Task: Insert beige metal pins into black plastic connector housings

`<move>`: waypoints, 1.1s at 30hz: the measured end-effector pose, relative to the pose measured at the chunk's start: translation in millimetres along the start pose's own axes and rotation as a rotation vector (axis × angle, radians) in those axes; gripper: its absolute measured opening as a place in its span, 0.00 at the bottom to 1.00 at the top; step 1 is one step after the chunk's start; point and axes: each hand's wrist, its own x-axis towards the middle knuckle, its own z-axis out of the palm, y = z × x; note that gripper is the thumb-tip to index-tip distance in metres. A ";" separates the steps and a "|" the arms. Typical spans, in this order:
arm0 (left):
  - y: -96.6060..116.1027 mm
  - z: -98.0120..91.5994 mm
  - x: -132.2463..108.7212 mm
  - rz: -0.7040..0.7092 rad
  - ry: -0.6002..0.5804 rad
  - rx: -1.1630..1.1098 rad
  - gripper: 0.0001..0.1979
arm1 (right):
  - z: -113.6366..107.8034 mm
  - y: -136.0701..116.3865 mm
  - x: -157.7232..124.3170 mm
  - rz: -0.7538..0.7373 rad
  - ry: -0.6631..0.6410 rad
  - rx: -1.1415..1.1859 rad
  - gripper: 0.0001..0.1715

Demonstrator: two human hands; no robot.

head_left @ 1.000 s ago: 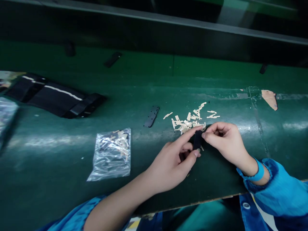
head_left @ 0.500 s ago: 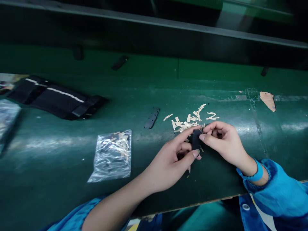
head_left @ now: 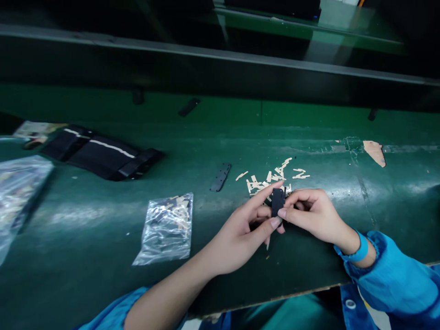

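Note:
Between the thumb and fingers of my left hand [head_left: 245, 229] is a small black rectangular plastic piece [head_left: 277, 200], held upright at a slight tilt. My right hand [head_left: 311, 213] pinches at the right edge of that same piece with thumb and forefinger. Whether a smaller part sits in this pinch cannot be made out. Just beyond the hands lies a loose pile of small pale strips [head_left: 254, 185], partly hidden by my left fingers. A similar dark plate with small holes [head_left: 220, 177] rests left of the pile.
A clear plastic bag [head_left: 168, 229] of pale pieces lies left of my arm. Farther left are a black folded pouch [head_left: 103, 153] and another plastic bag [head_left: 20, 192]. A brown scrap [head_left: 374, 152] lies at right. Small black pieces [head_left: 189, 107] sit along the back of the green table [head_left: 85, 247].
The view has shifted, so the table's things sit slightly lower. My right fingers have slid a little down the black piece's edge. My left hand keeps its hold.

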 end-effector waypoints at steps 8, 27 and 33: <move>-8.4 4.8 -1.5 0.002 0.071 -0.044 0.32 | 0.1 5.5 2.9 -0.100 0.178 -0.120 0.10; -11.0 -16.2 5.8 -0.135 -0.201 -0.309 0.33 | -15.4 -4.5 3.4 -0.115 0.137 -0.023 0.18; -7.2 -14.1 5.8 -0.158 -0.208 -0.299 0.34 | -18.8 -4.6 1.5 -0.159 0.150 -0.034 0.10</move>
